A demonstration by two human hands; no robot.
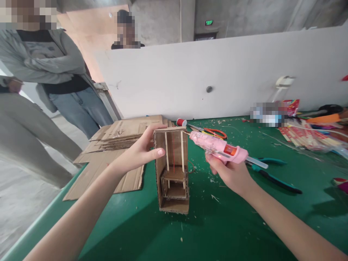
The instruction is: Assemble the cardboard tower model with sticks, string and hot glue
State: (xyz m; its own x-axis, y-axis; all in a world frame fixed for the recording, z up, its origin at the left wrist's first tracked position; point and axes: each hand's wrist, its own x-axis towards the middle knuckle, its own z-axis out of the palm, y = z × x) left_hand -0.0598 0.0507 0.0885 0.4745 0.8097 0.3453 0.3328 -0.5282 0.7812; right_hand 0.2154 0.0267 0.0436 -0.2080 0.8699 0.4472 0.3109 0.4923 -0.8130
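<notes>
A tall, narrow cardboard box [158,170] with an open front stands on the green table [217,224]. Inside it are two wooden sticks, a red thread and a smaller cardboard box [175,175] low down. My left hand [141,150] grips the tall box at its upper left edge, thumb on the front and fingers behind. A pink glue gun [214,145] is held in my right hand [231,172], its nozzle at the box's top right corner. A clear glue stick [257,162] pokes out of the gun's back end.
Cardboard sheets [122,132] lie stacked at the left. Behind the box are a red thread spool [181,122] and orange-handled scissors [214,133]. Teal-handled pliers [277,181] lie right, beyond them packets and sticks [301,137]. A white panel [174,83] borders the table; people stand beyond.
</notes>
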